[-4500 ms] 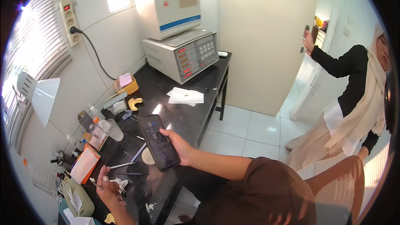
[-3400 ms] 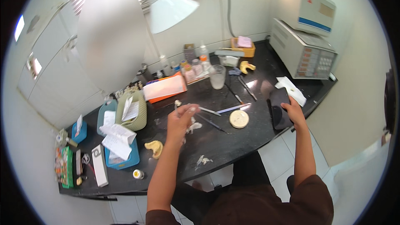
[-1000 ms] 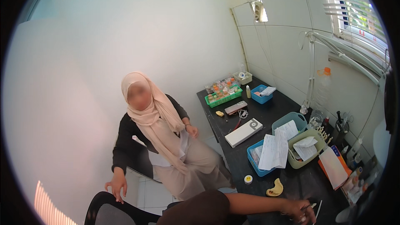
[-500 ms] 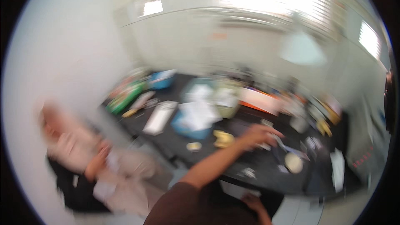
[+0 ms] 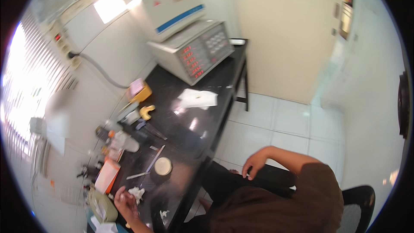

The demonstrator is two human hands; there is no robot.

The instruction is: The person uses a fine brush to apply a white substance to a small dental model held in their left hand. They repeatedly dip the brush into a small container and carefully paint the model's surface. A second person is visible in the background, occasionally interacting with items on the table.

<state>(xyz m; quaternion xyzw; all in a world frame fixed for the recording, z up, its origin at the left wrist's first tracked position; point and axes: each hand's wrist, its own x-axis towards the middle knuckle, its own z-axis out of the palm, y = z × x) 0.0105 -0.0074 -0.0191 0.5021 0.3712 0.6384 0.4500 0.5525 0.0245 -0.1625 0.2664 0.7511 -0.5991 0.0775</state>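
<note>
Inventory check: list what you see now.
Table: one, black, along wall
Stacked machines: two, grey-white, far table end
Lamp: one, white, window side
Box: one, yellow, by wall
Curved piece: one, yellow, near box
Paper: at least one, white, near machines
Bottles: several, blurred, mixed colours, wall side
Cup: one, translucent, beside bottles
Thin rods: two or more, pale, mid-table
Disc: one, cream, near rods
Crumpled scraps: two, white, near end
Pad: one, orange-pink, wall side
Basket: one, green, beside pad
Door: one, cream, beyond table
Chair: one, black, behind person
Left hand: one, bare, over table
Right hand: one, bare, over lap
</note>
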